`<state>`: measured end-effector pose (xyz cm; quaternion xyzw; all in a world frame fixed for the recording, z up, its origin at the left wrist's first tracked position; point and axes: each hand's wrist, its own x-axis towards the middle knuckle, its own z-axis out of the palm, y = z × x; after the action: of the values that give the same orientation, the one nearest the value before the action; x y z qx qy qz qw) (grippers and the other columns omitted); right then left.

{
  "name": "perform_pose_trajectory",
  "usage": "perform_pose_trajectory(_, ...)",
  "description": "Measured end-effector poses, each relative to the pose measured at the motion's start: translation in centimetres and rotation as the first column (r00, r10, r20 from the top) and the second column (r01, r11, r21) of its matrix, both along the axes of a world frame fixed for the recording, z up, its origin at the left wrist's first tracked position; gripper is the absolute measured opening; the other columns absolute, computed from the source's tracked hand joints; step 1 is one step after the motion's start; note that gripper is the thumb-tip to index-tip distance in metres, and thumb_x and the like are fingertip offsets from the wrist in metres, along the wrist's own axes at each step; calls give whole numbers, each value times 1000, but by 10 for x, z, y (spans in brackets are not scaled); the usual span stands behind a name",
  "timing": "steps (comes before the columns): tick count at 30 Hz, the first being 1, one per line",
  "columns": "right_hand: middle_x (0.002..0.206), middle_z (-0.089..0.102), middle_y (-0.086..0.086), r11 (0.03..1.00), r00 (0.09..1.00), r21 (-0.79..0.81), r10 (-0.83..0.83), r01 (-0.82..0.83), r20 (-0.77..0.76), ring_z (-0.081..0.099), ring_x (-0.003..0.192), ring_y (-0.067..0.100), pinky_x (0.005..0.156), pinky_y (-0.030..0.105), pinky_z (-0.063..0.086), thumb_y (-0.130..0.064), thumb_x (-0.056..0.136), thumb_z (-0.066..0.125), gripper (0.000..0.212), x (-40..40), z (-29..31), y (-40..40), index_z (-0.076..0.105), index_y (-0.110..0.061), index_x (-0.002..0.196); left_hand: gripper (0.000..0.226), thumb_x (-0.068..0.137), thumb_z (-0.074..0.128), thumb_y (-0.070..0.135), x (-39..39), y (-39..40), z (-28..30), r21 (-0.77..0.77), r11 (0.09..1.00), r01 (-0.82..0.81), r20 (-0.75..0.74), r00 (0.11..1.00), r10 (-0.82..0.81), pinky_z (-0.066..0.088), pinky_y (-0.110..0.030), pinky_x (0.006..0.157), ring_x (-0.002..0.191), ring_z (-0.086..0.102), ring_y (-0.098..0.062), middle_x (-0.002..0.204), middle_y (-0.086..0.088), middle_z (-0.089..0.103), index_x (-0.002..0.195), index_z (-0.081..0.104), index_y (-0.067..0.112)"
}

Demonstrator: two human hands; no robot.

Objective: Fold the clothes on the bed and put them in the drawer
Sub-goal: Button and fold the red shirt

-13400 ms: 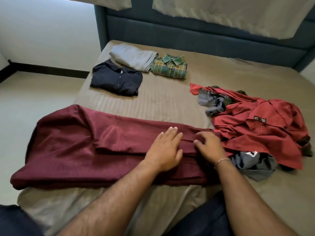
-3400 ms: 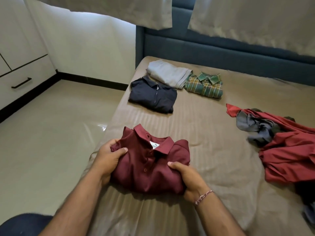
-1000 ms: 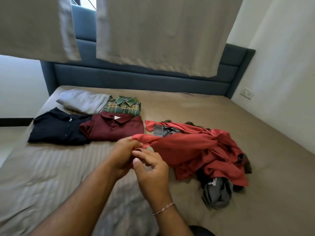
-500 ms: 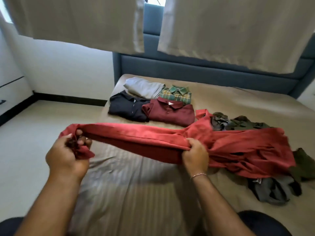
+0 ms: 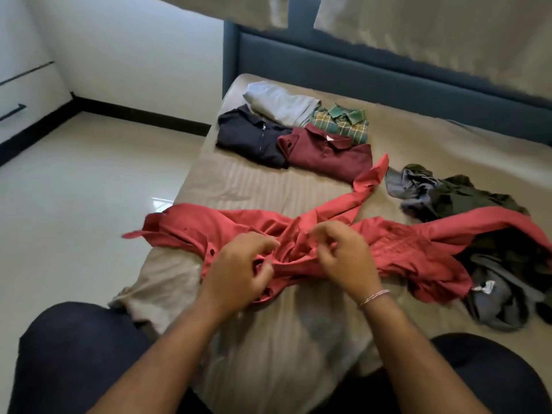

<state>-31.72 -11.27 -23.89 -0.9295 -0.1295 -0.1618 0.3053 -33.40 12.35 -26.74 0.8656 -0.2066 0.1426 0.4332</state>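
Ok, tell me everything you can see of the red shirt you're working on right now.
The red shirt is a thin, slightly glossy woven button-up, unfolded and crumpled, stretched crosswise over the near part of the bed. One sleeve runs diagonally up toward the folded maroon polo. A dark button shows near the left hand. Both hands, left and right hand, pinch bunched fabric at its middle. Its right end overlaps the unfolded pile.

grey garment [image 5: 493, 297] partly under red shirt [image 5: 418, 249]

bed [image 5: 298, 339] centre-right | four folded clothes [image 5: 325, 150] upper centre on bed | shirt [image 5: 412, 249] spread across mid-frame, under both hands | loose pile [image 5: 454, 195] right, partly under shirt | drawer [image 5: 12, 112] far left edge | headboard [image 5: 388, 76] behind
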Motion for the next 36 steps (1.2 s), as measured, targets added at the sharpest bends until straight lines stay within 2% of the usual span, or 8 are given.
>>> perform_pose_trajectory(4, 102, 69, -4, 938, 962, -345, -92, -3, -258, 67, 98, 20, 91, 35, 52, -15, 77, 81, 40, 3, -16, -86, 73, -28, 114, 54, 83, 55, 58, 11, -14, -38, 455, 890, 37, -131, 991, 26, 52, -44, 88, 114, 61, -21, 122, 8, 67, 129, 64, 31)
perform_pose_trajectory(6, 102, 69, -6, 972, 939, -231, -47, -35, -341, 67, 98, 14, 94, 33, 53, -10, 79, 82, 50, -4, -23, -98, 69, -29, 124, 33, 87, 58, 51, 19, -13, -43, 491, 871, 20, -128, 991, 49, 51, -42, 83, 106, 63, -23, 108, 9, 69, 110, 70, 31)
perform_pose_trajectory(12, 123, 70, -7, 966, 949, 0, 254, -259, -186, 65, 115, 9, 103, 29, 50, -18, 86, 80, 48, 4, -15, -51, 67, -20, 132, 10, 91, 65, 29, 18, -2, -8, 2, 998, -58, -84, 995, 58, 52, -35, 76, 83, 67, -11, 89, 12, 73, 98, 71, 25)
perform_pose_trajectory(18, 95, 73, -7, 979, 977, 154, 102, -132, 189, 68, 88, 15, 80, 41, 55, -9, 77, 82, 28, -2, 45, 0, 74, -21, 101, 7, 95, 66, 26, -5, 17, 70, -296, 928, -226, 33, 969, 247, 45, -13, 71, 79, 64, 1, 85, 13, 67, 98, 68, 20)
perform_pose_trajectory(23, 81, 69, -10, 988, 969, -76, 148, -135, 200, 64, 74, 11, 67, 34, 53, -28, 79, 85, 15, 10, 112, -3, 74, -26, 89, 4, 97, 66, 23, 7, 39, 145, -393, 862, -321, 101, 916, 387, 47, -11, 71, 75, 61, 7, 82, 15, 68, 96, 69, 25)
perform_pose_trajectory(29, 80, 68, -10, 916, 987, -367, -153, 160, 50, 69, 83, 24, 67, 36, 54, -38, 84, 72, 8, 50, 162, -30, 66, -33, 83, 17, 99, 67, 21, 50, 84, 247, -644, 676, -357, -12, 889, 458, 55, -33, 74, 69, 62, -12, 73, 9, 69, 83, 74, 18)
perform_pose_trajectory(32, 67, 61, -8, 950, 969, -193, -238, 245, 62, 64, 74, 23, 61, 34, 45, -30, 83, 75, 20, 58, 198, -33, 60, -27, 70, 20, 101, 65, 10, 54, 102, 299, -849, 443, -287, -180, 946, 268, 59, -41, 78, 67, 63, -20, 74, -6, 67, 81, 70, 12)
perform_pose_trajectory(36, 56, 66, -8, 954, 983, 241, -183, 180, -12, 57, 52, 3, 59, 27, 45, -9, 82, 76, 20, 44, 259, -47, 69, -17, 65, 20, 99, 67, 11, 45, 130, 366, -877, 397, -269, -173, 950, 261, 60, -32, 61, 56, 67, -15, 61, -2, 68, 79, 66, 13)
